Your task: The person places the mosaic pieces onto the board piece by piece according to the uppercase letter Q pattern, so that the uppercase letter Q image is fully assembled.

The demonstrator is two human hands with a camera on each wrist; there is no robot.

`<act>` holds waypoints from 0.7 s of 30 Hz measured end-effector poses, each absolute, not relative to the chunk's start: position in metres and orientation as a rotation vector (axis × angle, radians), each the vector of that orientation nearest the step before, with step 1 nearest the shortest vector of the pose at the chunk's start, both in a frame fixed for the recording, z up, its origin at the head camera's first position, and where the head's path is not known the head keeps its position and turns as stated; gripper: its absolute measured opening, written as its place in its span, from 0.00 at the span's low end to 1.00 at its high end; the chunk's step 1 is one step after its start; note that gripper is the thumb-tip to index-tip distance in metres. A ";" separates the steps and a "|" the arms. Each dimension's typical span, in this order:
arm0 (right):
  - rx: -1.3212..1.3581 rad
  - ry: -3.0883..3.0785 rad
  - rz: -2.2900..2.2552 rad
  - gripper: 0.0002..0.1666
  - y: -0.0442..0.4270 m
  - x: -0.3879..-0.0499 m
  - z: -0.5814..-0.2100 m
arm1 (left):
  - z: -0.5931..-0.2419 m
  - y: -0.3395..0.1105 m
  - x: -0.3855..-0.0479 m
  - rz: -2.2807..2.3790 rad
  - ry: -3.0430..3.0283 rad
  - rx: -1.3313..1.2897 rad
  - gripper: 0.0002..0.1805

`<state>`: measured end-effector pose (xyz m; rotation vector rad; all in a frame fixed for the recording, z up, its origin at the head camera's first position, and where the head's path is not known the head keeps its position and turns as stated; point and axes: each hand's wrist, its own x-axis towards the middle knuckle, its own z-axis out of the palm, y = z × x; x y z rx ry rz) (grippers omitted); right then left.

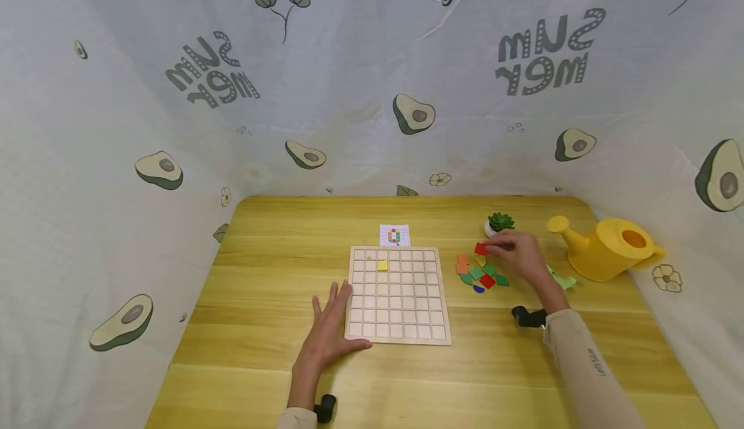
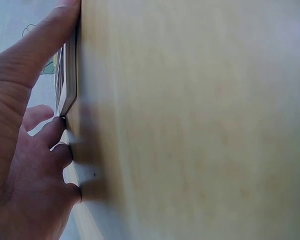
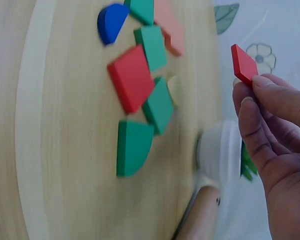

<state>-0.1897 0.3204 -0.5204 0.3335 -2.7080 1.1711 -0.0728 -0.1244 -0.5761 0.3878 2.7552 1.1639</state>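
Beige sleeve [image 1: 589, 371], left hand [image 1: 327, 333] spread at gridded board [image 1: 396, 306], right hand [image 1: 517, 254] pinching red tile [image 1: 480, 249] (succulent [image 1: 501, 221] behind), watering can [image 1: 604, 251] beside.

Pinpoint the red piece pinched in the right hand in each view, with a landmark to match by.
Head: red piece right of the grid board, in the right hand.
Left wrist: not in it.
Right wrist: upper right.
Landmark: blue piece, shared by head and right wrist only.

Downward head view over table [image 1: 267, 325]

Pale avocado-print fabric [image 1: 349, 67] behind and beside wood-grain table [image 1: 267, 254].
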 end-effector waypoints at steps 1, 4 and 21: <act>0.334 -2.716 1.182 0.06 0.317 -0.190 -0.520 | -0.576 -0.125 -0.073 1.164 2.758 0.389 0.71; 0.342 -2.739 1.210 0.05 0.309 -0.192 -0.520 | -0.577 -0.125 -0.073 1.160 2.756 0.384 0.71; 0.557 -2.693 1.396 0.05 0.254 -0.205 -0.531 | -0.576 -0.126 -0.073 1.151 2.753 0.389 0.71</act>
